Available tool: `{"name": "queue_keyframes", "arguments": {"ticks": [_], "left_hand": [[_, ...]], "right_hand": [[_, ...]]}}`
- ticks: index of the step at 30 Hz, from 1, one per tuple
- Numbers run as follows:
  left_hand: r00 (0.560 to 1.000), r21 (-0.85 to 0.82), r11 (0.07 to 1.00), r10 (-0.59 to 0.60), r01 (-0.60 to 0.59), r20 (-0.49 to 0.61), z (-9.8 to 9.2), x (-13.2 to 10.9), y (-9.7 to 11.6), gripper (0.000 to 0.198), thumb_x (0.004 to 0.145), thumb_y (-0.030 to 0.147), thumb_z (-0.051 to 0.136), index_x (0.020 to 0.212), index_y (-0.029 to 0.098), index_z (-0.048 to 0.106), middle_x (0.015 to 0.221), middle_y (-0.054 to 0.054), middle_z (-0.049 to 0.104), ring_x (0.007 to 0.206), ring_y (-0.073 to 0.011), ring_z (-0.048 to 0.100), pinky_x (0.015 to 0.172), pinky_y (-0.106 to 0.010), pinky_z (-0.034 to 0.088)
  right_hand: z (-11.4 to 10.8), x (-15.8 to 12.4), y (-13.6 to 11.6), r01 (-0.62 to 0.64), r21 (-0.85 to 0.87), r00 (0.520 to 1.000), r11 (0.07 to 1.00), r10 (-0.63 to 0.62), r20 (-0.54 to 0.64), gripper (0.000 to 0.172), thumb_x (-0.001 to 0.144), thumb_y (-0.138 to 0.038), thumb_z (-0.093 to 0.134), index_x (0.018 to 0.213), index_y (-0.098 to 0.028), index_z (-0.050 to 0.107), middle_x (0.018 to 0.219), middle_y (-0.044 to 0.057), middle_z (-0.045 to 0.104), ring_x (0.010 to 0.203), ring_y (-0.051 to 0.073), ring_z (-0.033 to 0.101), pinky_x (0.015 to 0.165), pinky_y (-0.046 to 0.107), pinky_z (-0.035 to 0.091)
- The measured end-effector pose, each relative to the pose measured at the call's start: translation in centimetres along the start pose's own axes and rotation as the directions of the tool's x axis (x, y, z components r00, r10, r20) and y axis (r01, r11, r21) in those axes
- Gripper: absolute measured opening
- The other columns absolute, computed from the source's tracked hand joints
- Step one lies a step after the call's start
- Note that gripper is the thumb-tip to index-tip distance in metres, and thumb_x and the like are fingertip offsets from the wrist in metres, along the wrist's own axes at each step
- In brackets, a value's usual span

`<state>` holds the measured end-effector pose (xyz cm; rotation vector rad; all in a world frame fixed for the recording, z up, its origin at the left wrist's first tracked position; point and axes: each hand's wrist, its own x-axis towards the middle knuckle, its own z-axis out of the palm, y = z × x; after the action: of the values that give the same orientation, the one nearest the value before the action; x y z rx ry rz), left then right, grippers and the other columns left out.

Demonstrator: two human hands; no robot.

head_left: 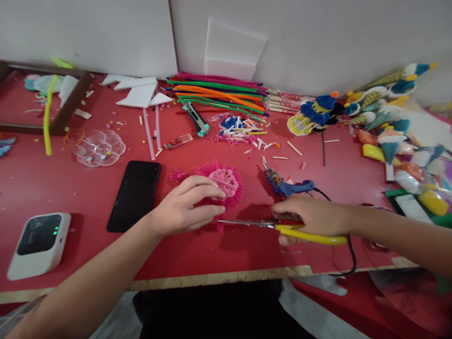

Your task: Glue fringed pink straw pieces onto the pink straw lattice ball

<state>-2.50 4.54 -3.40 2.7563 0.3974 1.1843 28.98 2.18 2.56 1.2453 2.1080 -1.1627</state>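
A bright pink round craft piece (230, 181) with a fringed edge lies on the red table, a lighter pink lattice at its middle. My left hand (190, 203) is closed over its near left side; the fingertips hide part of it. In my right hand (302, 216) is a pair of yellow-handled scissors (310, 235). Its blades point left, their tips beside a pink strip at the piece's lower edge, close to my left fingertips. Whether the blades touch the strip I cannot tell. Just beyond my right hand lies a blue glue gun (286, 184), its black cord trailing toward the table's front.
A black phone (134, 195) and a white device (39, 242) lie to the left. Farther back are a clear flower-shaped tray (100, 149), a utility knife (196, 118), colourful pipe cleaners (217, 94) and cut scraps (240, 127). Finished-looking figures (384, 103) crowd the right.
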Motion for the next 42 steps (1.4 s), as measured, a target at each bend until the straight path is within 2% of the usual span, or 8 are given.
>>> {"name": "queue_keyframes", "arguments": {"ticks": [7,14,26,30,34,37,42], "left_hand": [[1.000,-0.002,1.000,0.003,-0.003,-0.007,0.0,0.1,0.0,0.013,0.090,0.015,0.069,0.101,0.020,0.074,0.104,-0.008,0.075,0.105,-0.0229,0.065,0.091,-0.039,0.061],[1.000,-0.011,1.000,0.003,-0.004,-0.016,0.0,0.2,0.0,0.012,0.090,0.015,0.071,0.100,0.019,0.074,0.103,-0.008,0.075,0.103,-0.0223,0.066,0.090,-0.037,0.061],[1.000,-0.016,1.000,0.004,-0.004,-0.026,0.1,0.1,0.0,0.014,0.089,0.016,0.072,0.102,0.019,0.074,0.105,-0.009,0.075,0.105,-0.0230,0.066,0.092,-0.038,0.060],[1.000,-0.012,1.000,0.002,-0.003,-0.016,0.1,0.1,0.0,0.014,0.090,0.016,0.071,0.103,0.020,0.074,0.104,-0.008,0.075,0.105,-0.0228,0.066,0.092,-0.038,0.060],[1.000,-0.006,1.000,0.000,-0.001,-0.019,0.1,0.1,0.0,0.014,0.090,0.017,0.071,0.103,0.020,0.073,0.104,-0.008,0.075,0.106,-0.0224,0.067,0.092,-0.037,0.060],[0.999,-0.012,1.000,0.002,-0.002,-0.033,0.1,0.1,-0.1,0.014,0.089,0.017,0.073,0.102,0.020,0.073,0.102,-0.008,0.075,0.105,-0.0216,0.067,0.091,-0.036,0.060],[1.000,-0.002,1.000,-0.009,0.009,-0.028,0.2,0.0,0.0,0.017,0.088,0.015,0.073,0.103,0.021,0.075,0.105,-0.007,0.075,0.105,-0.0222,0.066,0.093,-0.036,0.060]], "right_hand": [[0.0,0.2,0.1,0.022,0.011,0.999,1.000,-0.021,-0.035,0.059,0.072,-0.079,0.063,0.066,-0.024,0.042,0.056,-0.006,0.040,0.053,0.012,0.035,0.053,0.027,0.023],[0.3,0.2,0.5,-0.019,-0.016,0.999,1.000,0.018,-0.033,0.061,0.070,-0.081,0.063,0.066,-0.024,0.044,0.057,-0.006,0.043,0.055,0.012,0.038,0.054,0.027,0.023],[0.2,0.0,0.0,0.022,-0.025,0.999,0.999,-0.023,-0.036,0.060,0.071,-0.082,0.061,0.072,-0.023,0.049,0.067,-0.001,0.056,0.059,0.015,0.047,0.057,0.027,0.027],[-0.1,-0.5,-0.1,-0.003,-0.096,0.999,0.995,-0.002,-0.049,0.057,0.073,-0.079,0.061,0.074,-0.023,0.052,0.072,0.002,0.062,0.063,0.018,0.053,0.059,0.028,0.030],[0.4,-2.0,0.9,-0.001,-0.281,0.993,0.960,-0.032,-0.112,0.046,0.078,-0.068,0.064,0.076,-0.022,0.057,0.079,0.008,0.070,0.070,0.024,0.062,0.061,0.030,0.034],[1.9,-2.5,2.0,-0.005,-0.446,0.974,0.895,-0.098,-0.206,0.034,0.079,-0.054,0.070,0.080,-0.021,0.061,0.077,0.008,0.072,0.069,0.025,0.066,0.061,0.032,0.035],[4.9,-1.7,2.8,-0.106,-0.560,0.875,0.822,-0.191,-0.445,0.016,0.080,-0.032,0.072,0.085,-0.019,0.063,0.079,0.008,0.072,0.074,0.024,0.070,0.061,0.031,0.044]]}}
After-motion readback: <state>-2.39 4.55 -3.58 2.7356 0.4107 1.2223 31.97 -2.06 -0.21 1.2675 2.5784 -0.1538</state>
